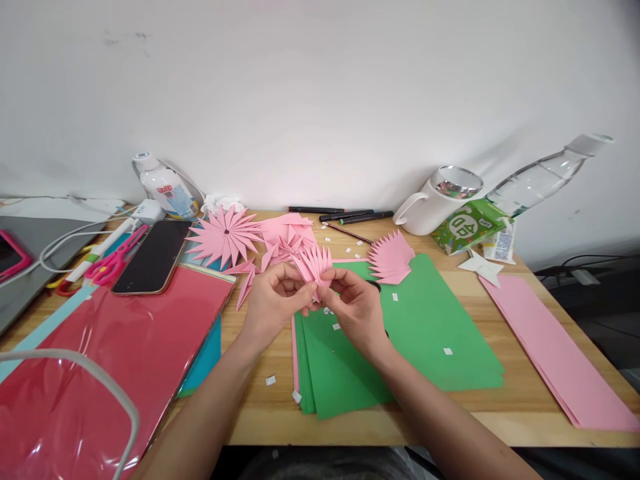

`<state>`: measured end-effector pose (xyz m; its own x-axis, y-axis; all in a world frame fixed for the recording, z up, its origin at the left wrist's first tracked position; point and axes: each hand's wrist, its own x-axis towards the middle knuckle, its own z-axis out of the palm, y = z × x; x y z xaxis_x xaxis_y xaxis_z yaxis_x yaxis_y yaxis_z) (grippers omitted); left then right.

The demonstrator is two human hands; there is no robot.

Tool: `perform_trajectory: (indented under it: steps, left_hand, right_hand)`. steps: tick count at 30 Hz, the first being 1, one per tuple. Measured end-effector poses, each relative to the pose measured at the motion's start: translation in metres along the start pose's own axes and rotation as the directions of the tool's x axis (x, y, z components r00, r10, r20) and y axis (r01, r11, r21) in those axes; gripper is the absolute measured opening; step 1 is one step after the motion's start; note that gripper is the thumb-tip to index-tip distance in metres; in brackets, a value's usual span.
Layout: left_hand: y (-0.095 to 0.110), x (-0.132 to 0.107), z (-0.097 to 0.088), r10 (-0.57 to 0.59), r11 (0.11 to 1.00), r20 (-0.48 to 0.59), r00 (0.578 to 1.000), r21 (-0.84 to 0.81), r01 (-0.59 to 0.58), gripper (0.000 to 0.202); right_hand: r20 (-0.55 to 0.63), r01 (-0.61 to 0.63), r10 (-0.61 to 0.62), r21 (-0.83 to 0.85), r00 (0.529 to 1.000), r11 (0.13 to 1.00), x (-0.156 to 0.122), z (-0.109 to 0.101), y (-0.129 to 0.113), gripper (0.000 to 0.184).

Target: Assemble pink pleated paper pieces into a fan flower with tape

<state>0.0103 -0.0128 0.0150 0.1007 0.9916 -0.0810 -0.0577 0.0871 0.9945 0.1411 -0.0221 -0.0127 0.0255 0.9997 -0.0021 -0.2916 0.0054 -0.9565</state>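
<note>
Between my two hands is a pink folded-paper fan with several pointed tips spread upward. My left hand pinches its lower left side, thumb in front. On the other side my right hand grips the lower right with thumb and fingers. Both hands are over the left part of the green paper stack. A round pink paper star and loose folded pink pieces lie behind and left. Another pink fan-shaped piece rests at the green paper's back edge. Something black is partly hidden behind my right wrist.
Red paper in plastic, a phone and pink scissors lie left. Markers lie by the wall. A white mug, green packet, clear bottle and pink paper strips are right. Small white scraps are scattered.
</note>
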Motion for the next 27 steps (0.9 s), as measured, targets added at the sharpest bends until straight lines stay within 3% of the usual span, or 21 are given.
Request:
perform_trajectory:
  steps: [27]
  left_hand:
    - [0.0,0.0005,0.0017,0.002,0.999,-0.02,1.0,-0.04,-0.003,0.018]
  right_hand:
    - [0.037,-0.013,0.012,0.014,0.999,1.0,-0.0009,-0.0003,0.0,0.031]
